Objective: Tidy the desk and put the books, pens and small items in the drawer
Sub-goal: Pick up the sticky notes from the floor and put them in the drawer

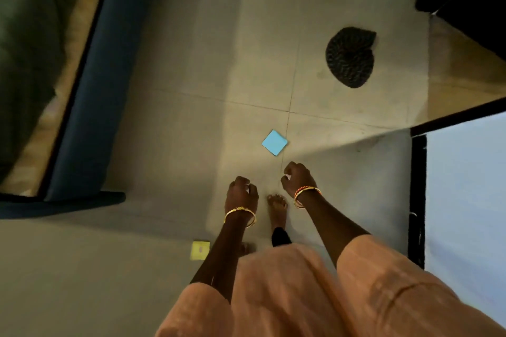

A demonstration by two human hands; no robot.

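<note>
Both hands hang over the floor with fingers loosely curled. The left hand holds nothing that shows. The right hand shows a pale spot at the fingertips; whether it pinches a small item cannot be told.

Task items in view:
- Blue pad: flat on the floor, just ahead of the right hand, untouched.
- Yellow pad: flat on the floor, beside the left forearm, partly covered by it.

Judged progress: early or mid-task. At least two small items are not yet collected. The likely step in hand is picking up the blue pad.

Not visible or unclear:
- Bench top, drawer, books and pens are out of frame; their state cannot be judged.
- Dark round object near the right edge: identity unclear.
- Furniture at the left edge is blurred.
</note>
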